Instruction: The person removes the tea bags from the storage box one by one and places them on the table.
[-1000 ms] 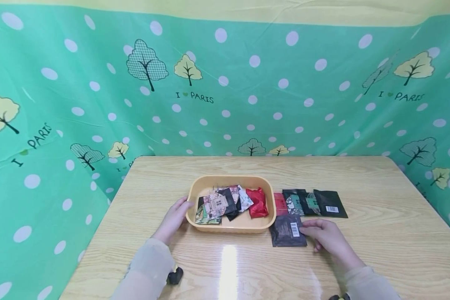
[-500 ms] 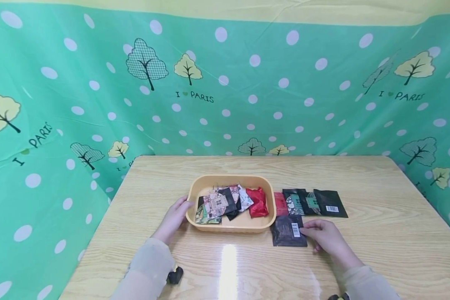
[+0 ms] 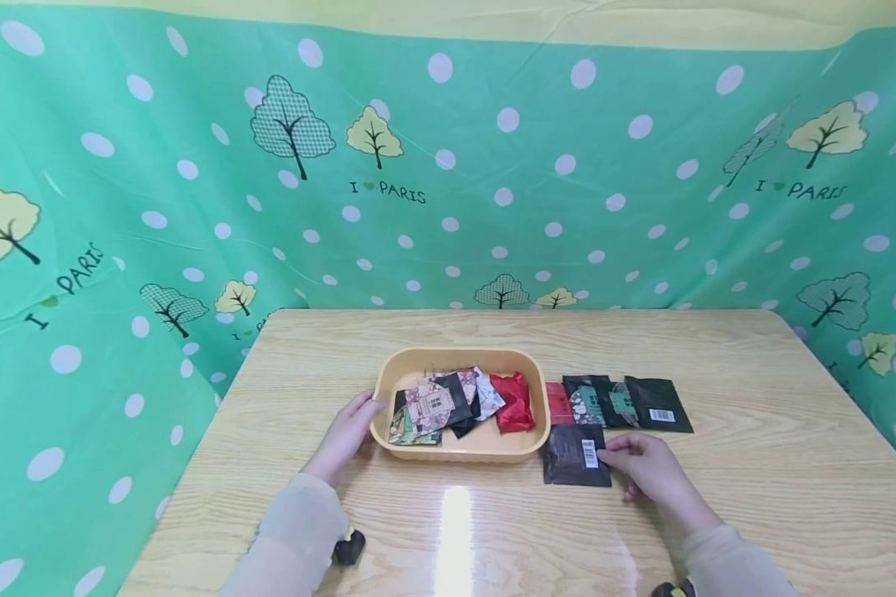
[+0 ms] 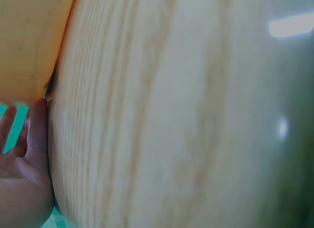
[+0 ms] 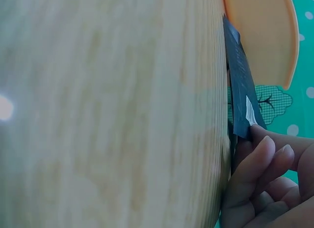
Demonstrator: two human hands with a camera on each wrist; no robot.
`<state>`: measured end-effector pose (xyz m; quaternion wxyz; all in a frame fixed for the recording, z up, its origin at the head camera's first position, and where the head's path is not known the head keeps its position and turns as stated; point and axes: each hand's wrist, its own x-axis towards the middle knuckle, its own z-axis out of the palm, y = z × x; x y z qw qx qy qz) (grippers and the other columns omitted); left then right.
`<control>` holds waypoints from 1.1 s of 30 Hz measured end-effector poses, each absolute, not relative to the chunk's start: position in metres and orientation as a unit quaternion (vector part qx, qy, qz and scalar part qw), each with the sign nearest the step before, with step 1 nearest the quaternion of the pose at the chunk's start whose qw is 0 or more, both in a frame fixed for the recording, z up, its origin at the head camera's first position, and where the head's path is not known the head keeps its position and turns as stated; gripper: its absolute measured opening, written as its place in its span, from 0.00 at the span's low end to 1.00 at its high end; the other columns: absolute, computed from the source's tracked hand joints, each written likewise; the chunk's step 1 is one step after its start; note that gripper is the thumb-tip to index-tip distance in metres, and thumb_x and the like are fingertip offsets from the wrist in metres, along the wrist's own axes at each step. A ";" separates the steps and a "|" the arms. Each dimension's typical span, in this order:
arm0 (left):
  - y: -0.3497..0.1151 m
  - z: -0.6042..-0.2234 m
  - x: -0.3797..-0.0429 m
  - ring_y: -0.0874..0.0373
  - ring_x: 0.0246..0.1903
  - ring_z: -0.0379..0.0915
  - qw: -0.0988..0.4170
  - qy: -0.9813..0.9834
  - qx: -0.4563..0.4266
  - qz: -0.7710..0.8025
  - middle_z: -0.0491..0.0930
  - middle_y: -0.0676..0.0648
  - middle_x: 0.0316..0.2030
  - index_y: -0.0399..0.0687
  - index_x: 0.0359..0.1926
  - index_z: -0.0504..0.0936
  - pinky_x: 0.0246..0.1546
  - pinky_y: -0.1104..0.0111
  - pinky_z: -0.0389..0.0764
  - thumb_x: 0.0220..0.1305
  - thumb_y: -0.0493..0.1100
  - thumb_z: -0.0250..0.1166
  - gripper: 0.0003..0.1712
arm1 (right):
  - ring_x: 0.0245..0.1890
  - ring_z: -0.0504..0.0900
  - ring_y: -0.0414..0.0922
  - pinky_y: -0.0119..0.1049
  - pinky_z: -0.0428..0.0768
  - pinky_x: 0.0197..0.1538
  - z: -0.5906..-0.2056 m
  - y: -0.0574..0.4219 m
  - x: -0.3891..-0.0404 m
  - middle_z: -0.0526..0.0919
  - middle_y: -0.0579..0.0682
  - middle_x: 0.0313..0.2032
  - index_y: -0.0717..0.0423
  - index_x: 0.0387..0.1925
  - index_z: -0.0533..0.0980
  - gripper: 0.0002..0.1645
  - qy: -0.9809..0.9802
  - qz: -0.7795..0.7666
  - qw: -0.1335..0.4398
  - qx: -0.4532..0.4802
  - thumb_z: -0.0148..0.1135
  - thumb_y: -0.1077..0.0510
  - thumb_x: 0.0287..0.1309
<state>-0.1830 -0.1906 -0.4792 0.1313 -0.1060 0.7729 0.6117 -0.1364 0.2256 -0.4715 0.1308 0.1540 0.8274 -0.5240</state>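
Note:
A yellow-orange plastic basket (image 3: 459,458) stands mid-table, holding several sachets and a red packet (image 3: 513,403). My left hand (image 3: 347,433) rests against the basket's left end; in the left wrist view its fingers look fairly straight and touch the basket wall (image 4: 32,46). Just off the basket's front right corner, my right hand (image 3: 653,474) pinches a black sachet (image 3: 567,460) by its right edge. Its white barcode label faces up, beside my thumb. From the right wrist view, the sachet (image 5: 240,80) is slightly raised at the held end, with the other fingers curled beneath.
Behind the held sachet lies a row beside the basket: a red sachet (image 3: 558,404), green-and-black patterned sachets (image 3: 588,405), and a black sachet with a barcode (image 3: 655,403). A polka-dot curtain (image 3: 448,207) hangs behind the wooden table (image 3: 776,464).
The black sachet in my right hand has shifted slightly away from me and to the right, its near edge rising a little. My left hand and the basket have stayed put.

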 end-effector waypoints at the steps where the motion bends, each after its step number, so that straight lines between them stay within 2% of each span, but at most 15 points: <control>1: -0.191 -0.479 -0.183 0.40 0.67 0.68 0.131 0.774 -0.106 0.611 0.65 0.33 0.69 0.41 0.76 0.54 0.71 0.51 0.65 0.71 0.57 0.53 0.42 | 0.14 0.68 0.40 0.34 0.79 0.19 -0.471 0.226 -0.137 0.78 0.47 0.27 0.71 0.45 0.76 0.17 0.828 -0.524 0.131 0.154 0.65 0.61 0.59; 13: -0.190 -0.480 -0.184 0.42 0.68 0.67 0.135 0.767 -0.119 0.616 0.65 0.36 0.71 0.45 0.76 0.57 0.72 0.53 0.64 0.70 0.55 0.52 0.38 | 0.13 0.68 0.38 0.33 0.80 0.19 -0.471 0.228 -0.140 0.76 0.47 0.27 0.71 0.43 0.77 0.17 0.835 -0.506 0.140 0.165 0.65 0.59 0.59; 19: -0.190 -0.479 -0.183 0.41 0.67 0.68 0.130 0.769 -0.110 0.617 0.65 0.34 0.70 0.42 0.76 0.56 0.71 0.52 0.66 0.71 0.55 0.53 0.40 | 0.12 0.68 0.38 0.32 0.78 0.18 -0.473 0.229 -0.140 0.74 0.47 0.24 0.70 0.41 0.77 0.17 0.840 -0.497 0.146 0.163 0.65 0.58 0.59; 27: -0.190 -0.480 -0.183 0.42 0.65 0.71 0.130 0.767 -0.110 0.619 0.66 0.33 0.69 0.42 0.76 0.55 0.68 0.55 0.71 0.71 0.54 0.52 0.39 | 0.11 0.69 0.38 0.32 0.79 0.18 -0.471 0.229 -0.139 0.74 0.46 0.20 0.67 0.34 0.78 0.12 0.834 -0.503 0.149 0.170 0.66 0.59 0.56; 33: -0.190 -0.479 -0.184 0.42 0.66 0.68 0.133 0.764 -0.115 0.621 0.65 0.34 0.70 0.43 0.76 0.56 0.70 0.54 0.68 0.71 0.54 0.52 0.39 | 0.11 0.68 0.37 0.32 0.79 0.18 -0.471 0.229 -0.139 0.74 0.46 0.20 0.67 0.33 0.78 0.12 0.833 -0.506 0.149 0.166 0.66 0.59 0.56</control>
